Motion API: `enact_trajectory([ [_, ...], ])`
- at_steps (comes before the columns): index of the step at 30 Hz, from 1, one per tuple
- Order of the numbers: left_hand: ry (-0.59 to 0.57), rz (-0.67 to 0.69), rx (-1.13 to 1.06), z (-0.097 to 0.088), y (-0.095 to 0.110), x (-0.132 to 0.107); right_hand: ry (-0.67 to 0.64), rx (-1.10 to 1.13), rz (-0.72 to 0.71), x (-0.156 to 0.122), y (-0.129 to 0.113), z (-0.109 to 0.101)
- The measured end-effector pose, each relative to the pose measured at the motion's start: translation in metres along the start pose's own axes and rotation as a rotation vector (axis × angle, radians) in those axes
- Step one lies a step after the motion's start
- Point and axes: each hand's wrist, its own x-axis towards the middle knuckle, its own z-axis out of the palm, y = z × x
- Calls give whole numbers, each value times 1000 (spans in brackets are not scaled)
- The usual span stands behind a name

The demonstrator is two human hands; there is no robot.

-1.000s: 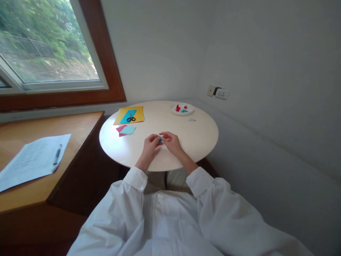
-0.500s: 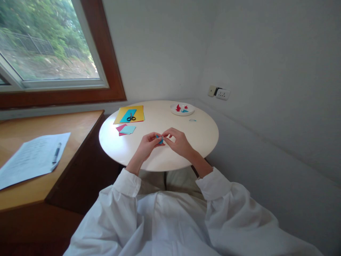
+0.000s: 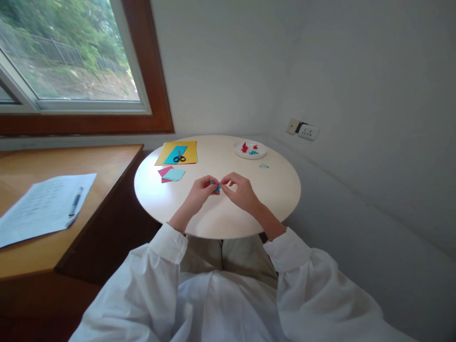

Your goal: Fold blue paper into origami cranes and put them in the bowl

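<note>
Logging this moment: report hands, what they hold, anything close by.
Left hand and right hand both pinch small blue folded paper over round white table. Nothing blocks them; paper squares lie apart, left.

Soft daylight enters through the window on my left and falls evenly on the pale table, with only faint shadows. The walls look grey and dim. The wide lens bends the edges, and the blue paper I hold looks small and blurry.

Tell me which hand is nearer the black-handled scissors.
Left. The left hand is below and right of the scissors in view; the right hand is farther right, beyond the left.
</note>
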Motion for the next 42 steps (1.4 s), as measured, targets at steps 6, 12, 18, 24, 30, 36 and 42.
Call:
enact_trajectory([
  [6, 20, -43, -21, 1, 2, 16, -20, 19, 42, 11, 11, -1],
  [12, -48, -55, 49, -7, -1, 39, -15, -13, 29, 26, 28, -1],
  [18, -79, -42, 138, -17, -12, 63, -32, -12, 2, 42, 51, 1],
  [24, -33, -136, 55, -12, -12, 78, 15, -17, -9, 49, 73, 11],
  [30, 39, -180, -25, -10, -18, 89, 16, 7, -90, 53, 89, 19],
  [36, 123, -146, 153, -11, -23, 90, 70, 106, 20, 47, 91, 27],
  [42, 158, -141, 165, -10, -23, 87, 46, 347, 251, 40, 89, 30],
])
